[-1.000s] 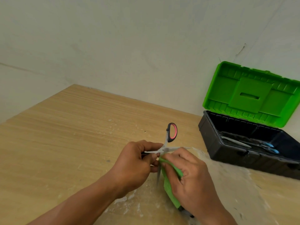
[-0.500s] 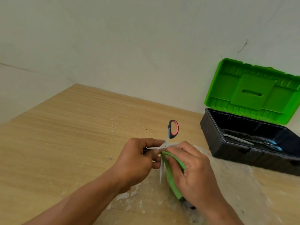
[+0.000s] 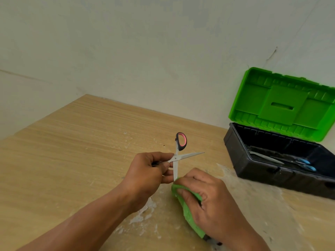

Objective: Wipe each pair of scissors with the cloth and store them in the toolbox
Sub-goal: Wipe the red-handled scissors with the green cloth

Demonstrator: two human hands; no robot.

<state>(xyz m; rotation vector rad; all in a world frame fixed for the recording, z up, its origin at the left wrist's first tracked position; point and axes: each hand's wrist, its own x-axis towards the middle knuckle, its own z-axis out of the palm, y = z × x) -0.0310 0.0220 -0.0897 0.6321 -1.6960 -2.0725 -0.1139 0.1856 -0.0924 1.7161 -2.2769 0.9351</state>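
Scissors [image 3: 178,156] with a black-and-pink handle sit spread wide open in the left hand [image 3: 146,175], whose thumb and fingers pinch them close to the pivot. One blade points away from that pinch toward the toolbox; the other runs down from it toward the person, and its tip disappears into the green cloth [image 3: 187,211]. The one handle loop that shows stands up above the pinch, on the far side; the other is hidden inside the hand. Just below and beside the left hand's grip, the right hand [image 3: 212,203] is closed around the bunched cloth, fingers curled over it, with the cloth's tail trailing back under the palm toward the wrist. Both hands hover over a wooden table [image 3: 76,149] marked with pale, flaky smears beneath them. Well off to the side of the right hand's grip, the black toolbox [image 3: 257,171] stands with its green lid [image 3: 282,104] raised against the wall. Inside it lies a pair of blue-handled scissors [image 3: 293,162], closed.
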